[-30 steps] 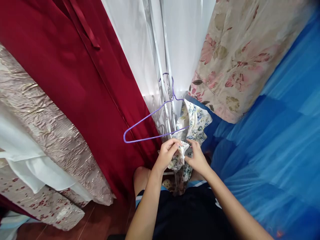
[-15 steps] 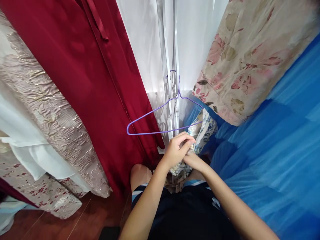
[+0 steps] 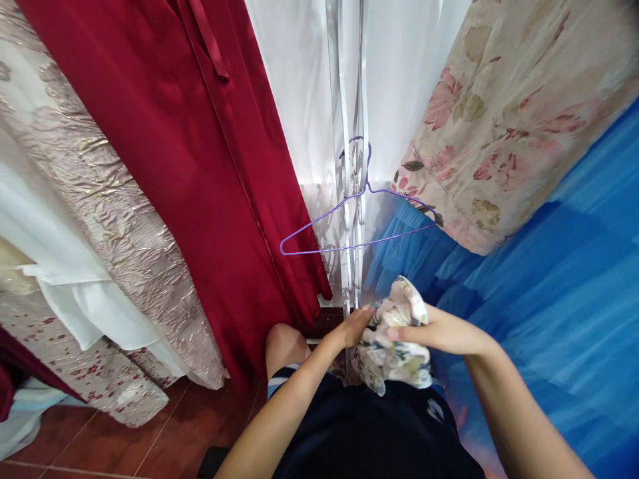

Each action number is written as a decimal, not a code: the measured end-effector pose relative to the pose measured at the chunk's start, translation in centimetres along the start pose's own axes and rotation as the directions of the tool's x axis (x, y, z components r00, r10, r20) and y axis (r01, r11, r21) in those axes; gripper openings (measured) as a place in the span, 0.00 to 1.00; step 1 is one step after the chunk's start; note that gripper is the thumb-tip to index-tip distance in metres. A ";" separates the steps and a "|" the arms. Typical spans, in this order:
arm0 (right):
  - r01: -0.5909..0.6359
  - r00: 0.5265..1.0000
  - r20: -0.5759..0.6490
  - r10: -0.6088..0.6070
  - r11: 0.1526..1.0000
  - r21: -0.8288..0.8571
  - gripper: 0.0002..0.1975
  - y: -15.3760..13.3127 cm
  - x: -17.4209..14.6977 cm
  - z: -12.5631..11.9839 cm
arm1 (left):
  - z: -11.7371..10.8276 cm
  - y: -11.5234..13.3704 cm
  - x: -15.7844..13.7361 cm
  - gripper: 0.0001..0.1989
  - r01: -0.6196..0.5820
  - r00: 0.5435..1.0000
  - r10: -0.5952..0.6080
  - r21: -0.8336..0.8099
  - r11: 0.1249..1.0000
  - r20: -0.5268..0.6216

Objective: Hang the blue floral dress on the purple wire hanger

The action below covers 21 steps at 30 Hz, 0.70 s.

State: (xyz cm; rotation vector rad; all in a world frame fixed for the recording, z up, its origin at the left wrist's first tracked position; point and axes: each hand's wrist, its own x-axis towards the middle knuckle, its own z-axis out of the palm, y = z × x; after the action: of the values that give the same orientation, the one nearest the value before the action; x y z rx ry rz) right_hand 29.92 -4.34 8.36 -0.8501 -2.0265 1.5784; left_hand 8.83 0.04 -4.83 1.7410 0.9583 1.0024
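A bunched floral garment, whitish with dark and yellow print, is in front of my body. My right hand grips it from the right, thumb lying over the fabric. On its left side my left hand holds the cloth, with the fingers partly hidden behind it. Above both hands a purple wire hanger hangs bare from the white metal stand. The garment's exact kind cannot be made out in its crumpled state.
A long dark red garment and a textured pinkish one hang to the left. On the right hang a beige floral garment and blue tulle. Reddish floor tiles show at lower left.
The floral garment has come off the hanger's right end and is gathered lower, near my lap. My hands have moved apart to either side of it.
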 end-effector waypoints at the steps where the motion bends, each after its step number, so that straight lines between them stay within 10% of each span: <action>1: -0.004 1.000 -0.017 0.003 0.999 -0.049 0.13 0.0 -0.4 -1.1 | -0.7 -0.3 -0.9 0.27 0.023 0.999 -0.022 0.034 0.999 -0.036; 9: 0.005 0.891 -0.454 -0.027 0.999 -0.050 0.13 2.9 0.3 -10.0 | -13.8 2.3 -5.8 0.25 0.080 0.994 -0.042 0.410 0.909 -0.101; 15: 0.164 0.861 -0.475 -0.182 0.983 -0.079 0.11 1.0 4.0 -10.1 | -21.9 10.1 -4.2 0.13 0.062 0.967 0.184 0.865 0.498 -0.176; 21: 0.188 0.808 -0.509 -0.296 0.949 -0.253 0.24 0.5 6.4 -9.0 | -23.6 13.1 0.9 0.14 0.010 0.955 0.174 0.610 0.792 -0.241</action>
State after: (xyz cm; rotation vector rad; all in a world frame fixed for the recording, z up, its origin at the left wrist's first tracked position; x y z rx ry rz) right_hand 31.41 6.49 10.02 -0.9327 -1.7884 0.8750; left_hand -9.86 4.03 14.26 2.2153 1.5325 1.0978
